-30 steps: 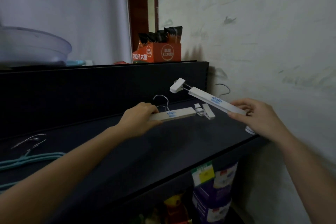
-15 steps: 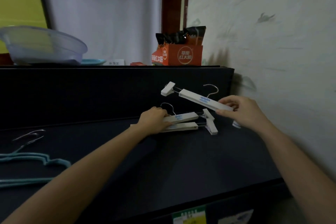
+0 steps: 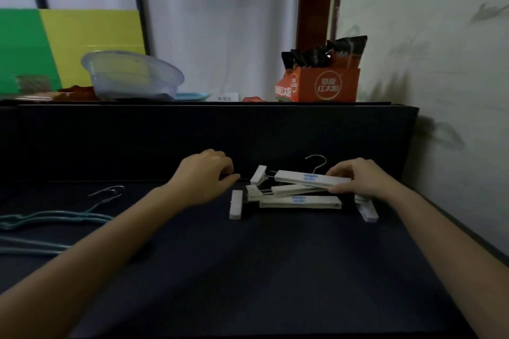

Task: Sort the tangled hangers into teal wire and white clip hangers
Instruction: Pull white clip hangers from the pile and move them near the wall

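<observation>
Three white clip hangers lie stacked at the right of the dark shelf [image 3: 275, 270]. My right hand [image 3: 358, 180] grips the right end of the top white clip hanger [image 3: 305, 177], which rests on the two below [image 3: 298, 202]. My left hand [image 3: 205, 173] hovers just left of the pile with fingers loosely curled and holds nothing. The teal wire hangers [image 3: 52, 219] lie together at the far left of the shelf, their metal hooks pointing toward the back.
A raised black ledge [image 3: 209, 129] backs the shelf. On it stand a clear plastic basin [image 3: 132, 77], an orange snack box [image 3: 319, 85] and green and yellow boards [image 3: 68, 41]. A wall [image 3: 440, 91] closes the right side.
My right hand has brought the top clip hanger down onto the other two. My left hand has let go of the lower hanger and drawn back to the left.
</observation>
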The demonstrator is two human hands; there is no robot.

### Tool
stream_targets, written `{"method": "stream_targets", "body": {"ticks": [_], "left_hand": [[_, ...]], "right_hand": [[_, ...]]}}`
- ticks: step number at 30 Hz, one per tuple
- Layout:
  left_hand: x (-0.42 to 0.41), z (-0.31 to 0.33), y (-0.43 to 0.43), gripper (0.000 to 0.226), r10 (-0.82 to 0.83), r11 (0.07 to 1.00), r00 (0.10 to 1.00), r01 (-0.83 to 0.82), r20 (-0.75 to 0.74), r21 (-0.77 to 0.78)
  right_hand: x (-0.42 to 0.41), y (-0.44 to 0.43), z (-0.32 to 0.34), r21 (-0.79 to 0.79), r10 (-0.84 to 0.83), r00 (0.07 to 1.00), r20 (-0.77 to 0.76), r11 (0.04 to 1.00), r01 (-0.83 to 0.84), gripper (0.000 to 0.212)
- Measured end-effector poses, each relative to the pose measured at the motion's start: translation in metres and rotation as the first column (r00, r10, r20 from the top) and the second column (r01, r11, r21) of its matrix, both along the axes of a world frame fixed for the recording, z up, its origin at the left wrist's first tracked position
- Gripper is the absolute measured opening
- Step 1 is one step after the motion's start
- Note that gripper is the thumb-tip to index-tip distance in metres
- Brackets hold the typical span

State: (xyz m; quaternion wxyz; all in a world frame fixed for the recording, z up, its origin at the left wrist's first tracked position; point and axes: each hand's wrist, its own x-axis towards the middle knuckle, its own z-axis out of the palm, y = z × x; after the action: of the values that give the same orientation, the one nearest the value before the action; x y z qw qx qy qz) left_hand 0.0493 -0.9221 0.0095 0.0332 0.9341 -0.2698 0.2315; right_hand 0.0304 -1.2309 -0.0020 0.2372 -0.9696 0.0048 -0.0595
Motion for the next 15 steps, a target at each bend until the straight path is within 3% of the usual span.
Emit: {"method": "stream_targets", "body": {"ticks": [4, 9, 15], "left_hand": [[-0.011, 0.005, 0.042, 0.030, 0.090, 0.995, 0.996, -0.089, 0.022, -0.036], [-0.032, 0.003, 0.099, 0.028, 0.239, 0.965, 0.971, -0.240, -0.019, -0.109], [-0.080, 0.000, 0.175, 0.027, 0.407, 0.904, 0.912, -0.409, -0.042, -0.126]], "right_hand": [[-0.003, 0.019, 0.013, -0.140, 0.029, 0.997, 0.069, 0.990, -0.019, 0.055], [-0.009, 0.083, 0.032, -0.171, 0.235, 0.957, 0.173, 0.964, -0.206, 0.043], [-0.019, 0.192, 0.042, -0.251, 0.490, 0.848, 0.201, 0.863, -0.439, 0.035]]}}
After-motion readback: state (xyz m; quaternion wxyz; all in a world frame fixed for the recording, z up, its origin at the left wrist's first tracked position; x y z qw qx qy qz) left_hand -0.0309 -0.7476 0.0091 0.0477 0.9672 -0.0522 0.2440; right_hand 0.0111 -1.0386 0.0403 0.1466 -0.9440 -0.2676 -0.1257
